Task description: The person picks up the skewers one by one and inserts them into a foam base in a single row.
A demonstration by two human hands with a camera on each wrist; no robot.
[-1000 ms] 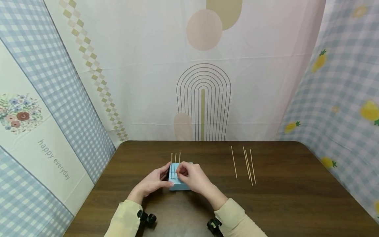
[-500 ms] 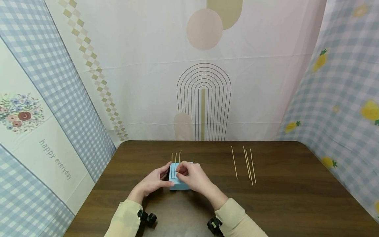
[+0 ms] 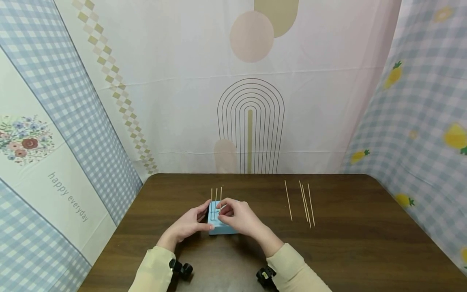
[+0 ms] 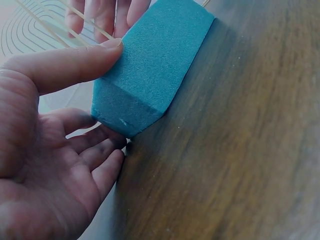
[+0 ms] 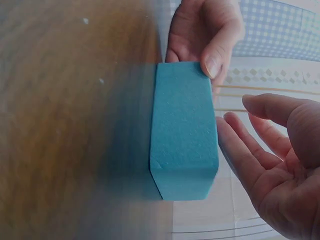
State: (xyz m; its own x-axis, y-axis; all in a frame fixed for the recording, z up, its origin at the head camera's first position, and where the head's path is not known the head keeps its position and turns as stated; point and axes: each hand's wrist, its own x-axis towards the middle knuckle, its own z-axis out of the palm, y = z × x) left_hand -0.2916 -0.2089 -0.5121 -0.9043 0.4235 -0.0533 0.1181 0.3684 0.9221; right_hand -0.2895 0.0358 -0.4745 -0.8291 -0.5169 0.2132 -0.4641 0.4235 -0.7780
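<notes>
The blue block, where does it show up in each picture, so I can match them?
Head view: blue block, below centre and slightly left.
Left wrist view: blue block, upper middle, reaching the top edge.
Right wrist view: blue block, near the centre.
Shared landmark: the left hand, touching the blue block in all three.

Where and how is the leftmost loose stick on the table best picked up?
The leftmost loose stick is probably best pinched across its middle, from above, by the right hand, the nearer one. It is thin, lies flat on the table and sits apart from the other loose sticks, leaving room on both sides.
</notes>
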